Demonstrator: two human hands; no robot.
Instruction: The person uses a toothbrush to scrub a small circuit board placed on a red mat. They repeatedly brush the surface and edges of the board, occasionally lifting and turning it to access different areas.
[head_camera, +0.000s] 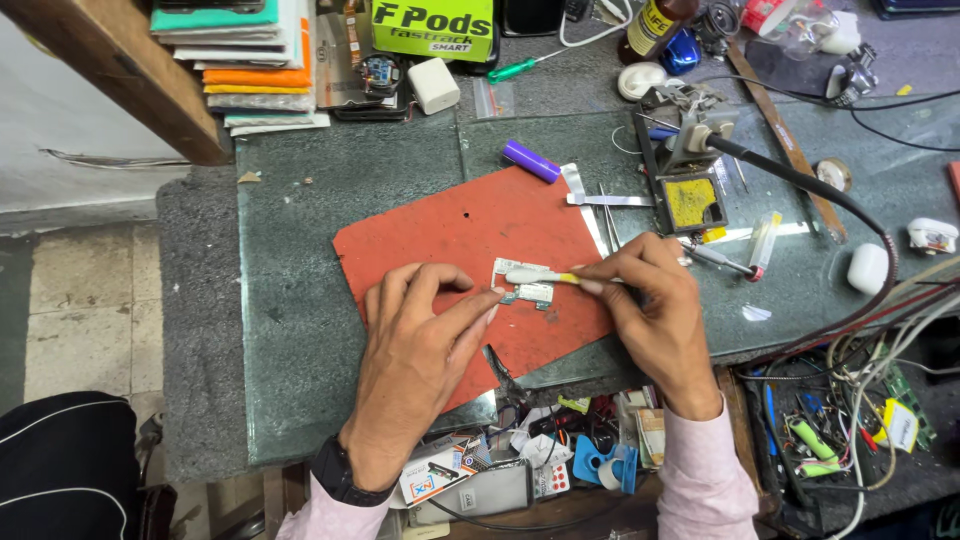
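Observation:
A small silvery metal part with a circuit piece (524, 283) lies on a red mat (450, 240) on the glass-topped bench. My left hand (415, 350) rests on the mat, its fingertips pressing the part's left edge. My right hand (650, 305) grips a thin tool with a white and yellow handle (540, 277), its tip laid across the part.
Tweezers (610, 201) and a purple cylinder (531, 160) lie beyond the mat. A soldering iron in its stand (690, 150) sits at the right with a cable. White earbud cases (868, 267), stacked packages (250, 60) and tangled wires (850, 400) crowd the edges.

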